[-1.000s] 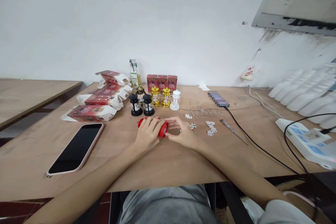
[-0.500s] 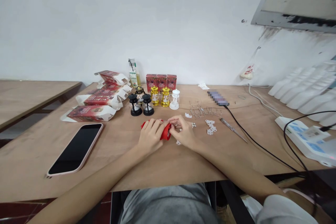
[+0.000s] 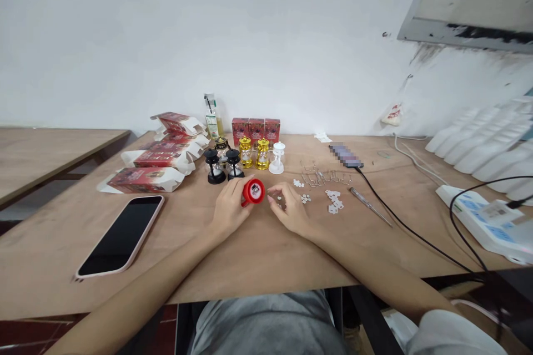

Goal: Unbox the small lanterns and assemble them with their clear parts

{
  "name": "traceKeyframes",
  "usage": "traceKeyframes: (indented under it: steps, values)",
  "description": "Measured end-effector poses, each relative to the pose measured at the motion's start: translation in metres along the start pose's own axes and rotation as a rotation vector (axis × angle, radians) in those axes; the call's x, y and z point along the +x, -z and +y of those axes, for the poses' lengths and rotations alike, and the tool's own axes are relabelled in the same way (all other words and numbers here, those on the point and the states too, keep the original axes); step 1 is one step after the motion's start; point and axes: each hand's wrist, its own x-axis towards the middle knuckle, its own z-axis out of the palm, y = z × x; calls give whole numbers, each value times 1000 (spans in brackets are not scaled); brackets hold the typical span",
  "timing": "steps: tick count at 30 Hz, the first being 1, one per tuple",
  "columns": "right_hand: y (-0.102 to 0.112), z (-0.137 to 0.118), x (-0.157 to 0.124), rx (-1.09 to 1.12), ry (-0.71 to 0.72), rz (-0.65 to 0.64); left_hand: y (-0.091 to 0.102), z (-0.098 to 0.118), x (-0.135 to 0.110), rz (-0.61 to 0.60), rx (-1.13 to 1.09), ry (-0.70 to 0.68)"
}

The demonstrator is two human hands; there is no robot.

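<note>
Newly turned red lantern (image 3: 252,194), pale-centred base (image 3: 255,191), left hand (image 3: 229,205) gripping, right hand (image 3: 290,208), hold unclear

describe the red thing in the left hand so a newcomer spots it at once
On the brown table, find the small standing lanterns. Nearer the camera, the left hand holds the red thing, its round end facing the camera. Unlike the black, gold and white lanterns, it is red.

Red lantern (image 3: 254,191) in left grip (image 3: 230,203)
</note>
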Motion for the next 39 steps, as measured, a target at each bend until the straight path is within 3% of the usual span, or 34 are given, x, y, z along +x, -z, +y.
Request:
traceKeyframes:
  steps: [6, 15, 39]
  values:
    - [-1, -11, 2, 175, -64, 72, 0, 1, -2, -54, 18, -81]
    - [-7, -3, -3, 265, -153, -52, -5, 1, -6, -34, 170, -297]
    - [-10, -12, -3, 105, -310, -69, -14, 3, -8, -114, 281, -265]
